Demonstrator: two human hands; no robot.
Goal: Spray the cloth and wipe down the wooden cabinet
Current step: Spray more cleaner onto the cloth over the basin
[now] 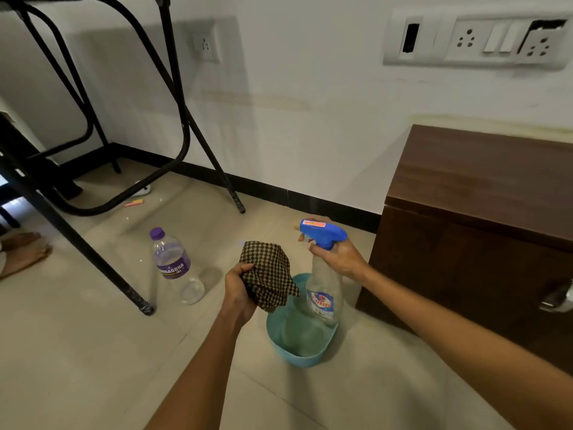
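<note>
Your right hand (338,259) grips the spray bottle (324,283), nozzle pointing left at the cloth (268,274) bunched in your left hand (238,293); the wooden cabinet (483,218) stands just right.

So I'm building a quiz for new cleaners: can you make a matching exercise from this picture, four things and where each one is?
1. brown-and-cream checked cloth
2. clear spray bottle with blue trigger
3. clear plastic water bottle with purple cap
4. dark brown wooden cabinet

a. on the floor beside a black metal leg
b. gripped by the left hand
c. against the white wall
d. held by the right hand above the light blue plastic basin

Pairs: 1-b, 2-d, 3-a, 4-c
</note>
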